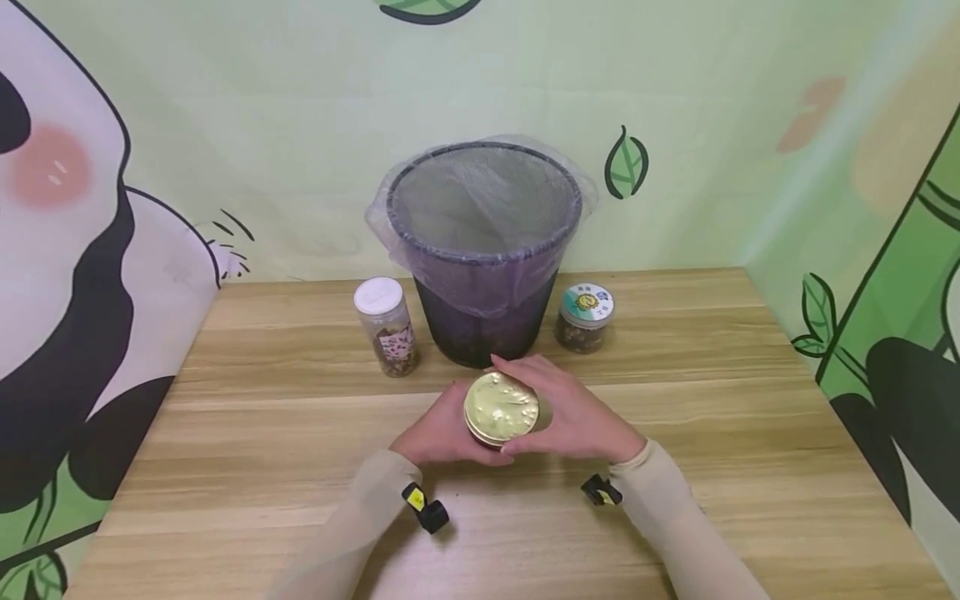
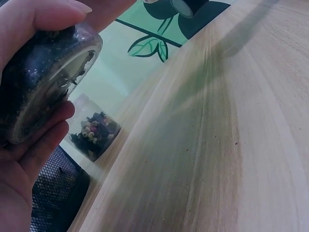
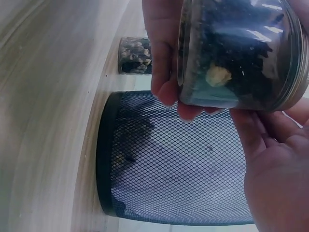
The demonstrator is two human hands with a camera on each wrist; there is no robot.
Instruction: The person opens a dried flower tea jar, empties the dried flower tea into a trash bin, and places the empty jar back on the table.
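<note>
A pale green backdrop [image 1: 300, 125] printed with pandas and leaves closes off the far side and both flanks. In front of it spreads the wood-grain surface [image 1: 750, 417], and at its far middle stands a dark mesh bin [image 1: 483, 337], upright, with a clear plastic liner [image 1: 487, 287] folded over its rim.

Two sleeved arms reach in from the near edge, and their hands meet around one jar just on the near side of the bin. The left hand [image 1: 442, 429] wraps the jar's left side, with fingers curled around its lower part. The right hand [image 1: 573, 412] arches over the right side, fingers at the far edge of the top and thumb at the near edge, a gap showing between palm and jar. Both are open only as far as the jar's width.

To the left of the bin stands a tall jar [image 1: 386, 333] with a white lid. The gold-topped jar [image 1: 501, 407] lies between the two hands, raised off the surface, its underside visible in the left wrist view; dark, dried-looking contents show through its wall. Right of the bin sits a short jar [image 1: 585, 321] with a printed lid.
</note>
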